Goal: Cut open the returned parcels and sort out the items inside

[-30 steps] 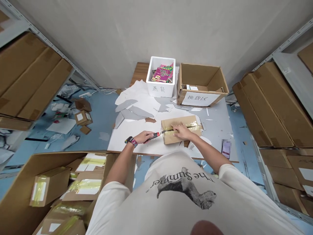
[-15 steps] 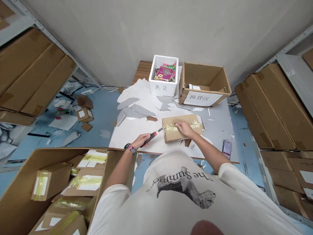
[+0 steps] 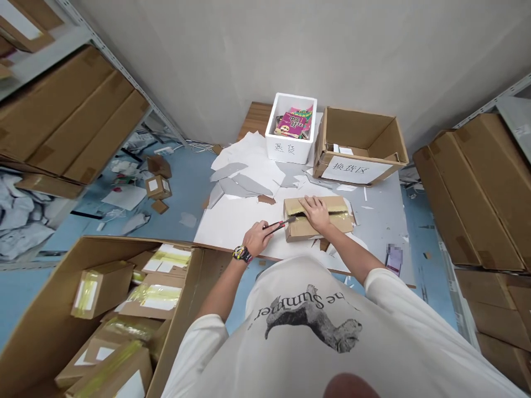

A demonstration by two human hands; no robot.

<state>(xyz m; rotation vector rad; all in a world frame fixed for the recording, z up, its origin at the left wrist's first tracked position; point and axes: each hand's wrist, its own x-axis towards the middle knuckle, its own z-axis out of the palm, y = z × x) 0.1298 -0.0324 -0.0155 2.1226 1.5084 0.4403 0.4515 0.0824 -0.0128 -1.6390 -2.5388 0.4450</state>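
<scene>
A taped cardboard box (image 3: pixel 302 231) lies on the white-covered table near its front edge, with a dark gap running along its top seam. My left hand (image 3: pixel 256 239) is closed round a black and red knife (image 3: pixel 276 225), whose blade end touches the left end of the seam. Spread over the top of the box, my right hand (image 3: pixel 316 213) presses on it with the fingers apart and holds nothing.
Behind stand a white foam box (image 3: pixel 289 150) with colourful packets and an open carton (image 3: pixel 360 168). Torn sheets (image 3: pixel 244 185) litter the table. A phone (image 3: pixel 394 260) lies at right. A large carton (image 3: pixel 191 287) of parcels stands front left.
The box's top seam has parted into a dark gap. My left hand has turned the knife onto the box end, and my right hand has gone from curled to spread. The view has shifted.
</scene>
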